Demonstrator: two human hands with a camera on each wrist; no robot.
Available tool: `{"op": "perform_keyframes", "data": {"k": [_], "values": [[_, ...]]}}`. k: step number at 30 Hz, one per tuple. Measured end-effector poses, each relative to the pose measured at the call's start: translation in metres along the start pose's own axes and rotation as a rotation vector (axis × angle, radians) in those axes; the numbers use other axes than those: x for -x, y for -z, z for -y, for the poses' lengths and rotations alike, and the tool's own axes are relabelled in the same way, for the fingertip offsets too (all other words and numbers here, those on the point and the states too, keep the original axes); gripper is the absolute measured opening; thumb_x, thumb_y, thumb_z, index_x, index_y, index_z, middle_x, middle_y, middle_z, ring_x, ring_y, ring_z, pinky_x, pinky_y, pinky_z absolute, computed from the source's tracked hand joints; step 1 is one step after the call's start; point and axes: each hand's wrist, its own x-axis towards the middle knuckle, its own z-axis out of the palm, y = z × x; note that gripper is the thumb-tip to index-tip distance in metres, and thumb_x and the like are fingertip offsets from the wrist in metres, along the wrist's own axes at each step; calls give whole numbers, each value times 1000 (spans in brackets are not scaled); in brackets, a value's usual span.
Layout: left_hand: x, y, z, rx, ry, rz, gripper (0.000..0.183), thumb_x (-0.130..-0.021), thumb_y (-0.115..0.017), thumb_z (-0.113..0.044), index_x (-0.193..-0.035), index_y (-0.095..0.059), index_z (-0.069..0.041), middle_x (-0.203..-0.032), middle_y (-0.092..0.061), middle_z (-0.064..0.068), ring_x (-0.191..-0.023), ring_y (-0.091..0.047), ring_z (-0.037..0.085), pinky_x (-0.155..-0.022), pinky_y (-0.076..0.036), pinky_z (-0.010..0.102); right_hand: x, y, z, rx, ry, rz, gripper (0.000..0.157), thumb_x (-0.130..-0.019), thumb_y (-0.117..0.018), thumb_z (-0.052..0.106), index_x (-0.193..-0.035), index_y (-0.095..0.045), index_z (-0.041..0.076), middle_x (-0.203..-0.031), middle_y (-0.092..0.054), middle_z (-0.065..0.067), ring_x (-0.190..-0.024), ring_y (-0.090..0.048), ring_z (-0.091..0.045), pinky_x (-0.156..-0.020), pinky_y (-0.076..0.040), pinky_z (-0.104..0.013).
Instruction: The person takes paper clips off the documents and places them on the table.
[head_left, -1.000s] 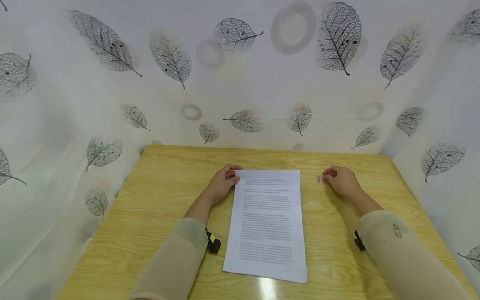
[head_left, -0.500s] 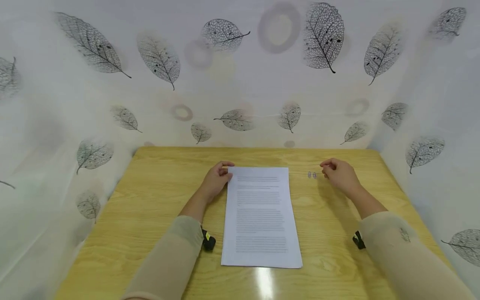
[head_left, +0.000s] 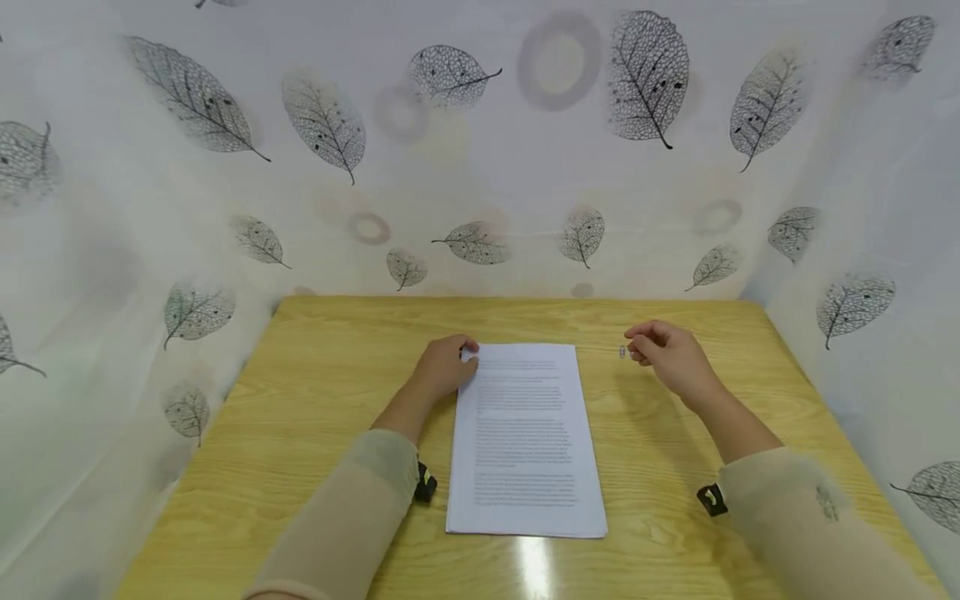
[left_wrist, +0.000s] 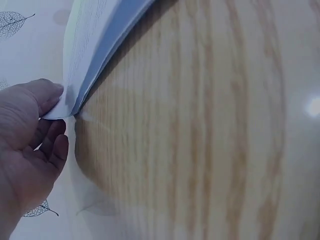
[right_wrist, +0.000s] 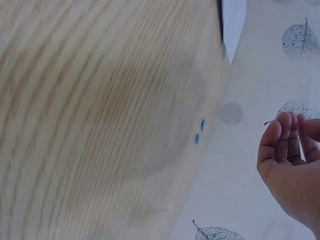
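A stack of printed paper (head_left: 525,442) lies on the wooden table. My left hand (head_left: 446,365) pinches its upper left corner, thumb above and fingers curled below; in the left wrist view that corner (left_wrist: 62,107) is lifted off the wood. To the right of the stack, my right hand (head_left: 675,362) hovers over the table, thumb and index fingertips together in a pinch. The paper clip between them is hidden now. Two small paper clips (right_wrist: 199,131) lie side by side on the table; in the head view one clip (head_left: 622,352) shows beside the fingers, which cover the other.
The wooden table (head_left: 315,417) ends at the back against a white curtain (head_left: 495,167) printed with leaves, which also hangs at both sides. A black wrist camera (head_left: 425,483) sits at the left cuff, another camera (head_left: 712,499) at the right.
My right hand has lifted from beside the clips with its fingertips pinched, then moved slightly left over them. The left hand stays at the paper corner, its fingers now more curled.
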Motion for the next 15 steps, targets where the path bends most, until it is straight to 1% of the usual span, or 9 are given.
{"op": "perform_keyframes", "data": {"k": [1,3,6,8,10,12,15], "values": [[0,0,0,-19,0,2,28,-104,-71,-23,-129,-73,-11,-137,-74,10,-125,-68,29,-112,-53,46,1,-3,2,-10,4,3,40,-116,-52,28,-140,-62,-2,-123,-70,-17,-104,-71,-16,-91,-62,-28],[0,0,-1,-50,-7,6,30,-103,-74,-23,-129,-73,-10,-139,-73,12,-130,-67,31,-115,-52,47,5,-8,6,-25,14,6,38,-116,-53,26,-139,-63,-3,-118,-71,-12,-104,-71,-18,-92,-62,-29],[2,-2,-1,-86,-13,-9,27,-102,-76,-21,-127,-74,-11,-147,-64,15,-137,-61,35,-119,-49,48,9,-14,10,-33,31,11,33,-115,-54,23,-135,-65,-1,-110,-72,-2,-101,-72,-16,-91,-62,-29],[3,-4,1,-126,-17,-22,25,-102,-76,-20,-125,-74,-12,-149,-57,17,-138,-58,36,-120,-48,48,10,-19,12,-43,39,17,31,-115,-55,22,-134,-66,-1,-107,-71,2,-100,-72,-15,-91,-62,-29],[5,-5,0,-163,-18,-15,24,-104,-73,-20,-127,-73,-14,-146,-54,17,-135,-57,35,-119,-48,49,10,-24,14,-47,53,20,31,-115,-56,21,-133,-67,-1,-110,-73,-4,-99,-72,-15,-90,-62,-28],[7,-6,-1,-196,-22,8,27,-107,-67,-21,-133,-70,-14,-142,-57,16,-130,-58,35,-117,-48,51,11,-29,16,-42,65,26,31,-115,-55,21,-132,-67,-2,-114,-73,-11,-101,-72,-18,-91,-62,-29],[11,-6,-1,-228,-22,48,33,-111,-58,-22,-143,-63,-16,-138,-62,15,-126,-61,34,-115,-47,53,12,-36,19,-12,84,55,30,-115,-55,22,-132,-68,0,-122,-72,-21,-107,-71,-27,-95,-62,-36]]}}
